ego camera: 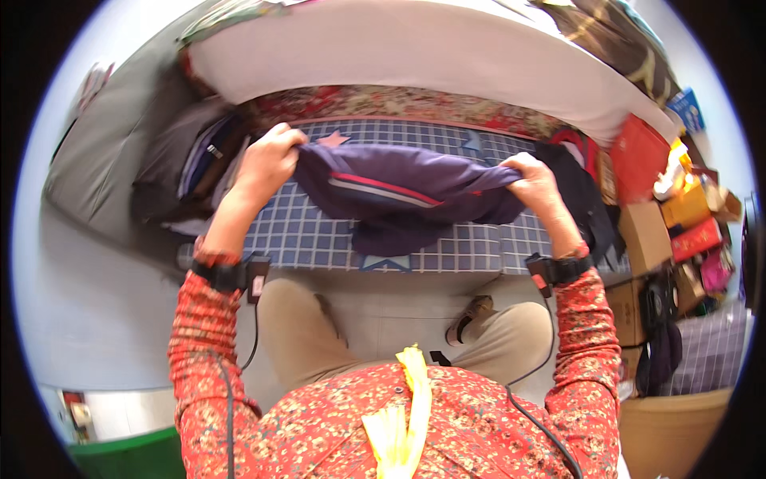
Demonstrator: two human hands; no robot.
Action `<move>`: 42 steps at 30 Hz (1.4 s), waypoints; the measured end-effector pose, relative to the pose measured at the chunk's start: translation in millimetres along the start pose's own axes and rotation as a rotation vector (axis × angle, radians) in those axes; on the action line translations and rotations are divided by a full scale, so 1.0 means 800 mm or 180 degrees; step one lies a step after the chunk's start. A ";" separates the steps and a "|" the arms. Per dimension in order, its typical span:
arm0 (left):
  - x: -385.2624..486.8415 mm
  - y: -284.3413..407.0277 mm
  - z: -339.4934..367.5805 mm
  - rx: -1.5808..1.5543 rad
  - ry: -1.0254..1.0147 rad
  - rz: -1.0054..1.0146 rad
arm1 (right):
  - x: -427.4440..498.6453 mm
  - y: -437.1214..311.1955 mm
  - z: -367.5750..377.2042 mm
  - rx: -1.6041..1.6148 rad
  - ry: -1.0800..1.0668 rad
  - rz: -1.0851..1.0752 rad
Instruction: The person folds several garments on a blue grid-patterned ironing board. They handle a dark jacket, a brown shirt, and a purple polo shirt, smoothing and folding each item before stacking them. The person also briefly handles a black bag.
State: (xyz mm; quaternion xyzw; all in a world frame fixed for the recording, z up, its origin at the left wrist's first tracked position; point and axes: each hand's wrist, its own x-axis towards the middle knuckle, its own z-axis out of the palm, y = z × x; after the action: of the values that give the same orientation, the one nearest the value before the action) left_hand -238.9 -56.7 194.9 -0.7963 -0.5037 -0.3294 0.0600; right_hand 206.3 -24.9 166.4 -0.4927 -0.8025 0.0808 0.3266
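Note:
A dark navy garment (pixel 395 185) with a red, white and blue stripe is stretched between my two hands. My left hand (pixel 272 157) grips its left end, and my right hand (pixel 531 179) pinches the right end. The cloth sags in the middle, and a lower fold hangs over the blue checked cover (pixel 299 239) of the low seat or bed in front of me. What kind of garment it is cannot be made out for certain.
Folded clothes (pixel 197 155) are stacked on the left beside a grey cushion (pixel 108 155). Black clothing (pixel 574 191) lies on the right. Cardboard boxes (pixel 646 236) and a red box or folder (pixel 640 158) are piled further right. A cable runs along each of my sleeves.

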 end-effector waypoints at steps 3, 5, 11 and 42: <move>0.001 0.048 -0.016 0.0202 0.0364 0.0445 | -0.025 -0.010 0.002 -0.1723 0.0079 0.0093; 0.009 0.086 -0.014 -0.0127 0.0198 0.0444 | -0.026 -0.027 0.012 -0.1098 0.0195 0.0285; 0.031 0.172 0.058 -0.2057 -0.0989 0.0592 | -0.005 -0.104 0.021 0.1420 0.0173 -0.0882; 0.074 0.206 -0.022 -0.3148 0.0664 -0.0670 | -0.032 -0.106 -0.006 0.4033 0.1240 0.1014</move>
State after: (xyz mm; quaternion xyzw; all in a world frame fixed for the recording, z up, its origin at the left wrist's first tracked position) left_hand -92.0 -99.0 281.9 -0.6373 -0.3565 -0.6102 -0.3073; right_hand 154.7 -89.7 197.3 -0.3241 -0.4445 0.4920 0.6748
